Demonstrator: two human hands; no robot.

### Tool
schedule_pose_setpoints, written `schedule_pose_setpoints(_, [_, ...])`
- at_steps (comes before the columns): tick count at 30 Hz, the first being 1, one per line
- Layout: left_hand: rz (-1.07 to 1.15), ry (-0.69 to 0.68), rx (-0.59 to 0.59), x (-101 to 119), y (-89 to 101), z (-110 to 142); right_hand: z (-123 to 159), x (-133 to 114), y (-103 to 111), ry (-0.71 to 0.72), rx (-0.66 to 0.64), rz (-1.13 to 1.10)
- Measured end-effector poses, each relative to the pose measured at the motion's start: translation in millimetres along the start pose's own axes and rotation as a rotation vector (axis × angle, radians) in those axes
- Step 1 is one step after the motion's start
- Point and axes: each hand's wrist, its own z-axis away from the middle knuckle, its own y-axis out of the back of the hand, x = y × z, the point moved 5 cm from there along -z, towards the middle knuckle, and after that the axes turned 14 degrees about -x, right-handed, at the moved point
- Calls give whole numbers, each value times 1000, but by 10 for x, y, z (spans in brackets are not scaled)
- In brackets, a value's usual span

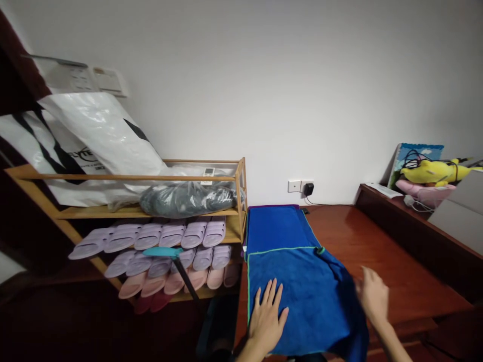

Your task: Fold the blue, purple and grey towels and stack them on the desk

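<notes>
A blue towel (298, 299) with green edging lies over the front of the red-brown wooden desk. My left hand (267, 317) rests flat on its left part, fingers spread. At the towel's raised right side, my right hand (372, 294) is closed on the edge; motion blurs its fingertips somewhat. The cloth is bunched and shaded near that hand, and a small rolled corner (320, 250) sticks up at its far right. Behind it, a smoother blue cloth (273, 229) with purple along its far edge lies flat, partly covered by the towel.
Left of the desk (339, 231) stands a wooden rack (241, 201) with rows of slippers (194, 234) and white bags (101, 136) on top. A black plug (308, 189) is in the wall socket. A raised ledge at right holds a yellow plush toy (433, 172).
</notes>
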Motion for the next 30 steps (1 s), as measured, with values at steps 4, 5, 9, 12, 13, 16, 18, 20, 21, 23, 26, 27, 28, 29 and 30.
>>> schedule_pose_setpoints(4, [-13,0,4,-1,-24,-6,427,-1037,-443,469,-291,-230])
schedule_pose_setpoints(5, [-15,3,2,-4,-26,-7,499,-1194,-556,469,-313,-245])
schedule_pose_setpoints(9, [-14,4,-2,-10,-20,1,469,-1070,-801,359,-278,-139])
schedule_pose_setpoints(12, [-15,-4,9,-2,-5,6,198,-362,-738,278,-306,40])
schedule_pose_setpoints(13, [-14,-3,14,-1,-4,5,91,-95,-682,238,-340,134])
schedule_pose_setpoints(16, [-11,3,24,-6,-16,-4,-182,550,-385,39,-318,292])
schedule_pose_setpoints(18, [-7,5,31,-13,-29,-12,-262,669,-207,-48,-258,320])
schedule_pose_setpoints(20, [-4,1,32,-15,-39,-21,-242,488,-113,-66,-182,331])
schedule_pose_setpoints(21, [-1,-1,31,-14,-40,-25,-193,294,-108,-32,-154,318])
schedule_pose_setpoints(23, [3,-7,29,-10,-39,-31,-21,-250,-178,149,-135,209])
schedule_pose_setpoints(26, [3,-1,28,-13,-38,-30,331,-1085,-434,420,-295,-43])
schedule_pose_setpoints(27, [-1,0,28,-15,-40,-25,430,-1291,-518,465,-344,-102])
schedule_pose_setpoints(28, [-7,1,28,-18,-41,-18,504,-1440,-589,488,-378,-145])
schedule_pose_setpoints(29, [-14,0,29,-20,-42,-8,548,-1529,-646,497,-396,-173])
schedule_pose_setpoints(30, [-21,-3,30,-23,-41,4,561,-1553,-689,496,-395,-186])
